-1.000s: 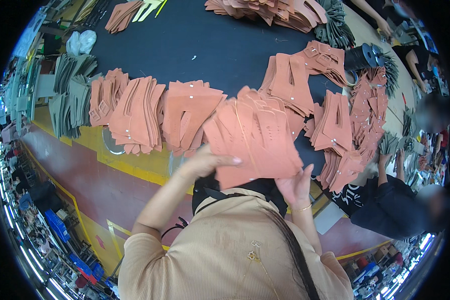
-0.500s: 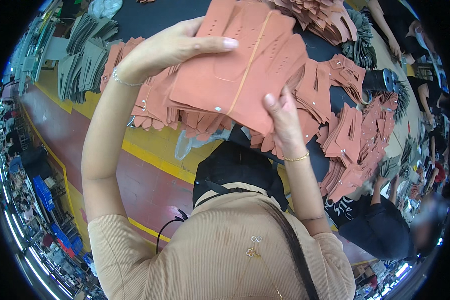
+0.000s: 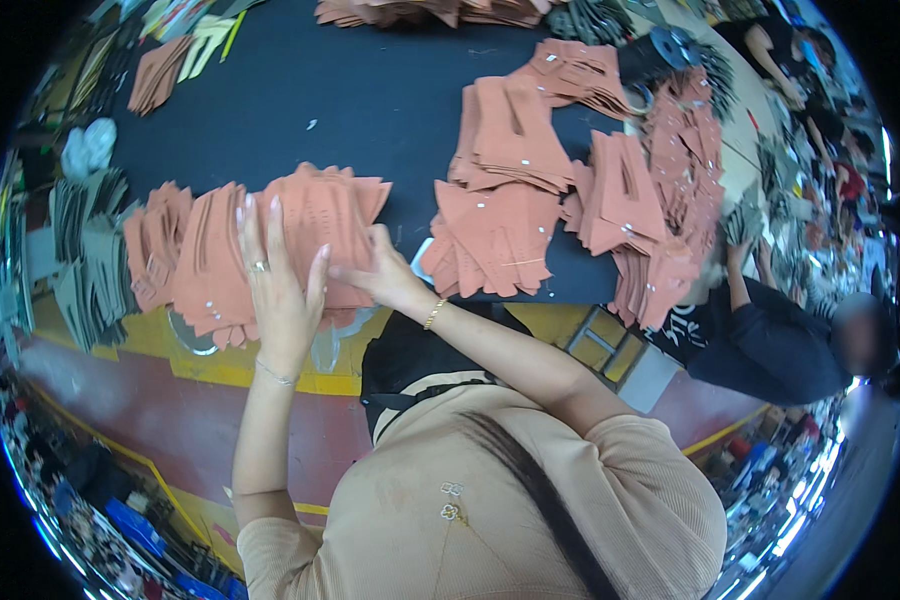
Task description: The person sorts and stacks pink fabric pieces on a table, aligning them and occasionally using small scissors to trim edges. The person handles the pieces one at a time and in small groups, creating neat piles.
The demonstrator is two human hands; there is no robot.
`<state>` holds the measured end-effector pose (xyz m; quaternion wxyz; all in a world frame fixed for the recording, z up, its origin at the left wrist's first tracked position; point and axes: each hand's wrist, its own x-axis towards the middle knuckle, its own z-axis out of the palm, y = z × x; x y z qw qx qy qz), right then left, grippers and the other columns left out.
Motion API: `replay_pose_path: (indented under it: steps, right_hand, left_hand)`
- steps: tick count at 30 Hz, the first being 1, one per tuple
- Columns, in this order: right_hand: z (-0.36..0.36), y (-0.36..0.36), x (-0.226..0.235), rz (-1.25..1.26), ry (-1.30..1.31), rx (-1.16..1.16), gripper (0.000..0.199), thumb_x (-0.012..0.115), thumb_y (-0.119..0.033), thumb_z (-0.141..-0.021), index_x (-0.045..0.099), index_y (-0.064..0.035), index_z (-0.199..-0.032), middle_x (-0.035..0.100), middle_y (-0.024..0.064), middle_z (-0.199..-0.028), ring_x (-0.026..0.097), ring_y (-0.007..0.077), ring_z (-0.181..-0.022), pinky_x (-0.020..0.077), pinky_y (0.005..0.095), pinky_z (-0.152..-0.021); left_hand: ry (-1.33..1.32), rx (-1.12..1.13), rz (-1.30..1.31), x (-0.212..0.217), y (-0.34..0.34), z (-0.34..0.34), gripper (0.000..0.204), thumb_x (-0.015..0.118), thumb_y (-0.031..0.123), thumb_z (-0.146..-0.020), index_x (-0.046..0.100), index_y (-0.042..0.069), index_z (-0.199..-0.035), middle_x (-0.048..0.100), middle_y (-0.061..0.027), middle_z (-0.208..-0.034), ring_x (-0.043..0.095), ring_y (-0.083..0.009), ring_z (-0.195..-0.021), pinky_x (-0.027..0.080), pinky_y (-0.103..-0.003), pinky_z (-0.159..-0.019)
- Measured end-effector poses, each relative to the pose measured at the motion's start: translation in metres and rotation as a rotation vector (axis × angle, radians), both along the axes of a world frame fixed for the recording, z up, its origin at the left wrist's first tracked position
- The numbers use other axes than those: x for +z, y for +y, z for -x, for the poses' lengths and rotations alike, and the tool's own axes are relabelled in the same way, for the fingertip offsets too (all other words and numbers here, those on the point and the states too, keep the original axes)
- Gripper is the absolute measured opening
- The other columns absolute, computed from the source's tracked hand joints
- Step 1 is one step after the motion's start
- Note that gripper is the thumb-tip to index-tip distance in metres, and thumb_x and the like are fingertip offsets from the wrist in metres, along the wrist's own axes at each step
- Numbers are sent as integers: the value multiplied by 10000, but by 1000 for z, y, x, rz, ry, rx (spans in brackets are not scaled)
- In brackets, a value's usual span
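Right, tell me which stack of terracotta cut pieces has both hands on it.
The stack at the table's near edge: the left hand lies flat on it and the right hand presses its side. The other stacks go untouched.

top: tan ribbed short-sleeve | left hand (image 3: 275, 290): ring | wrists: thin bracelets

Bare dark tabletop (image 3: 370, 110) beyond, orange stacks (image 3: 500, 190) (piled) rightward.

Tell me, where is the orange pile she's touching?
In the head view, the stack of orange cut pieces sits left of centre at the near edge of the dark table, under the left hand and right hand, beside the grey-green pieces.
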<state>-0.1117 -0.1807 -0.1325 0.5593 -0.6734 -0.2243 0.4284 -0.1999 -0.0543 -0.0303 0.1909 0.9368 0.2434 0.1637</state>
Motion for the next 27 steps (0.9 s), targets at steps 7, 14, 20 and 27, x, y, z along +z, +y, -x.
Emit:
replay_pose_path:
  steps: [7,14,20,27]
  right_hand:
    - [-27,-42,13,108,2,75,625,730,-359,-817,430,7,-1225,602,178,-1013,642,277,-919,515,373,-794]
    - [-98,-206,0,581,-605,-455,264,708,-183,-832,557,-18,-972,552,112,-948,582,229,-778,495,330,-715]
    - [-108,-176,-13,608,-938,-326,337,755,-245,-773,567,-28,-949,574,124,-976,575,303,-938,469,400,-790]
    - [-122,-162,-14,672,-747,-322,336,769,-246,-753,564,-65,-949,619,134,-950,609,308,-908,480,421,-767]
  left_hand:
    - [390,-23,-263,-55,-12,0,584,476,455,-942,369,215,-1464,194,-115,-1569,188,-329,-1437,151,-505,-1152]
    - [110,-39,-85,-28,-31,-18,523,624,207,-882,472,144,-1379,331,-187,-1455,325,-367,-1335,272,-479,-1094]
    - [-62,-286,444,-44,-105,-54,396,640,69,-836,574,47,-1226,451,-157,-1257,504,-289,-1070,437,-368,-920]
    - [109,209,812,-136,-117,-103,402,613,149,-864,571,-6,-1232,545,-178,-1111,559,-279,-916,463,-366,-828]
